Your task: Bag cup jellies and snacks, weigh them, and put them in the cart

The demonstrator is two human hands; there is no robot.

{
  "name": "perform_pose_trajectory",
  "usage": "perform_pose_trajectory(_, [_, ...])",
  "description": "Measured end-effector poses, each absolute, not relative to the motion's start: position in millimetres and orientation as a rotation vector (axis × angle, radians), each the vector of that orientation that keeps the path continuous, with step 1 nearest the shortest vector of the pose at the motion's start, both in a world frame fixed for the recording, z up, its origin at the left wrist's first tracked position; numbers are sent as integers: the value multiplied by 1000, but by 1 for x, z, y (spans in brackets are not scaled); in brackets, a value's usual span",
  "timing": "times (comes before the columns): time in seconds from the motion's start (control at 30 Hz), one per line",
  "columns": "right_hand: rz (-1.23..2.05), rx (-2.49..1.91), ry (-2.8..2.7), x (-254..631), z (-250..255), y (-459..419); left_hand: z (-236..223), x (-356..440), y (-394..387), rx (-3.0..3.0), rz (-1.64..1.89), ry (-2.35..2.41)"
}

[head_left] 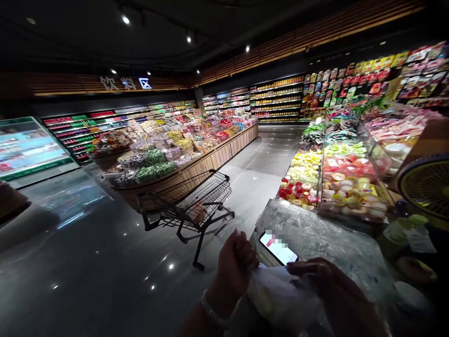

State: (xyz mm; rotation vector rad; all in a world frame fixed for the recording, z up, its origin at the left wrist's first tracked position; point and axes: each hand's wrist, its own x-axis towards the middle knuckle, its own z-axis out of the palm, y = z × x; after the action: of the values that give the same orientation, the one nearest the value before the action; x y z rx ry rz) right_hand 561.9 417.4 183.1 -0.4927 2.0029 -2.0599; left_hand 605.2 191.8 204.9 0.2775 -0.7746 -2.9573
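Note:
My left hand (pixel 233 271) is closed in a fist round the gathered top of a thin clear plastic bag (pixel 280 299) at the bottom of the head view. A pale bracelet circles that wrist. My right hand (pixel 329 285) lies over the same bag from the right, fingers curled onto the plastic. Pale and reddish things show dimly through the bag; I cannot make them out. Just beyond my hands a phone (pixel 278 247) with a lit screen lies on a counter (pixel 326 238) covered with clear plastic.
A black shopping cart (pixel 191 203) stands on the glossy dark floor to the left of my hands. Bins of loose sweets (pixel 336 175) rise behind the counter. A long wooden display island (pixel 196 154) runs down the aisle, with drink shelves (pixel 91 128) along the back wall.

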Motion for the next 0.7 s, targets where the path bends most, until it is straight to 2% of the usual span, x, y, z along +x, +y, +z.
perform_pose_trajectory(0.23, [-1840, -742, 2512, 494, 153, 391, 165, 548, 163, 264, -2848, -1019])
perform_pose_trajectory(0.47, [-1634, -676, 2775, 482, 155, 386, 152, 512, 150, 362, -2818, -1150])
perform_pose_trajectory(0.53, [-1438, -966, 2905, 478, 165, 383, 155, 502, 148, 379, -2858, -1141])
perform_pose_trajectory(0.6, [-1104, -1291, 2929, 470, 175, 381, 156, 497, 144, 376, -2902, -1136])
perform_pose_trajectory(0.7, [-718, -1431, 2859, 454, 184, 385, 150, 492, 134, 339, -3000, -1099])
